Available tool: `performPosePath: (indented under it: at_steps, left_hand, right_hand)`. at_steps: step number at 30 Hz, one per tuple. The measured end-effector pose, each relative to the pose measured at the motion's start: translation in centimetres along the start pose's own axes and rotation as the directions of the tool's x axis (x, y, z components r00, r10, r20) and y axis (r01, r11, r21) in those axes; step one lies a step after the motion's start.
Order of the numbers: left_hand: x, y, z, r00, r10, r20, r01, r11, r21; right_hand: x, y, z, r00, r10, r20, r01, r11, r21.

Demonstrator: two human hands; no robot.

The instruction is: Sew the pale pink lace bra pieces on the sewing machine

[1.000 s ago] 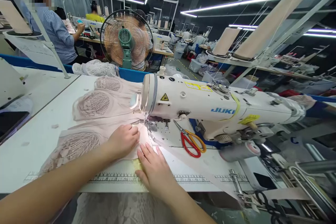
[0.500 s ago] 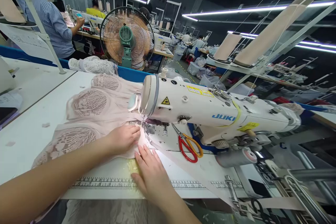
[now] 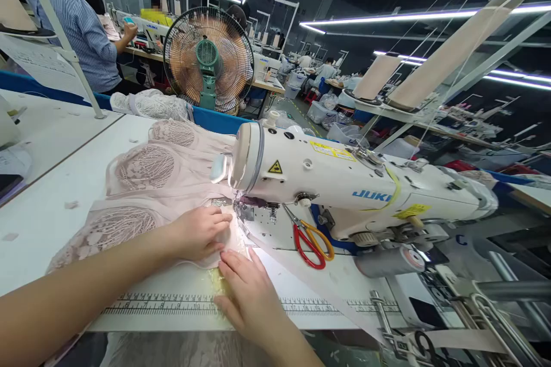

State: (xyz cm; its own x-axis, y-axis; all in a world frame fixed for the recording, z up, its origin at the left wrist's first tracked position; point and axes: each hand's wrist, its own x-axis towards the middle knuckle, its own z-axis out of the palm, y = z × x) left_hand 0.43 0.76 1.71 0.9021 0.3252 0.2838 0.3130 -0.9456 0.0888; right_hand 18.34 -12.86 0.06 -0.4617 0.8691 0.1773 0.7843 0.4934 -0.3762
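Tabletop (image 3: 86, 178): white, printed ruler (image 3: 150, 303) along its near edge, scissors (image 3: 300, 222) beside the sewing machine (image 3: 327, 175).
Garment (image 3: 172, 195): pale pink, lace-panelled, spread across the tabletop to the sewing machine's needle end.
Left hand (image 3: 200, 232): fingers bent on the garment; whether they pinch it cannot be told.
Right hand (image 3: 249, 287): unclenched, fingertips at the garment's near edge.
Room: large fan (image 3: 207, 57), striped-shirted worker (image 3: 92, 43), strip lights (image 3: 387, 18) overhead.

Cloth (image 3: 183, 175) partly hidden beneath left hand (image 3: 198, 233)
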Motion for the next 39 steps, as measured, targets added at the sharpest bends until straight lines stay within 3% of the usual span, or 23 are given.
performPosePath:
  at_steps: [16, 28, 39]
  left_hand:
    - [1.3, 0.0, 0.9, 0.983, -0.157, 0.091, 0.146, 0.982, 0.119]
    - [1.4, -0.5, 0.8, 0.986, -0.14, 0.087, 0.127, 0.982, 0.138]
    - [1.0, -1.3, 0.8, 1.0, -0.017, -0.006, 0.017, 0.998, 0.064]
  right_hand:
    - [-0.1, 0.3, 1.0, 0.994, 0.097, -0.052, -0.101, 0.992, -0.076]
    - [0.0, 0.4, 1.1, 0.993, 0.095, -0.069, -0.1, 0.992, -0.072]
    - [0.0, 0.3, 0.8, 0.995, 0.089, -0.038, -0.091, 0.992, -0.082]
